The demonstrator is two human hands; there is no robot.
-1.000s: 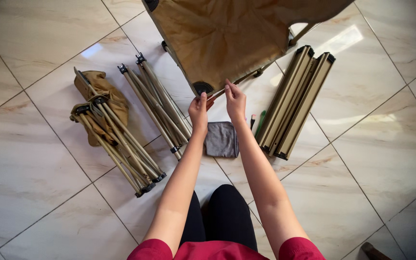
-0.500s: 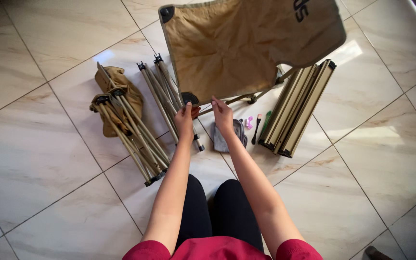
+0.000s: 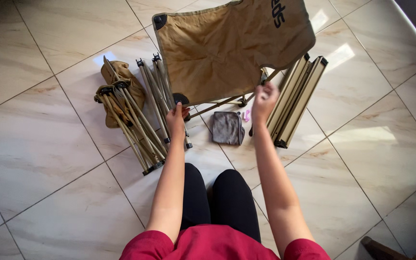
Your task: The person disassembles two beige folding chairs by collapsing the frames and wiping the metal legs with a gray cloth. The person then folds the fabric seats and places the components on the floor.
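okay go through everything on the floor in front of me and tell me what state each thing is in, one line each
Tan fabric seat: spread open, partly on its frame.
Left hand: closed at the seat's lower corner.
Right hand: raised, closed, blurred; contents unclear.
Bundle of poles: folded, lying flat.
Second frame with tan fabric: collapsed, lying flat.
Flat tan panels: folded together, lying on the floor.
Grey cloth: folded, flat on the tiles.

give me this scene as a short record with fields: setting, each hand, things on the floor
setting: glossy beige tiled floor, person seated on it
left hand: grips the lower corner of the tan fabric chair seat
right hand: raised, closed near the seat's thin metal frame; any contact unclear
left of hands: folded tan pole bundles
between hands: grey folded cloth
right: flat tan folded panels
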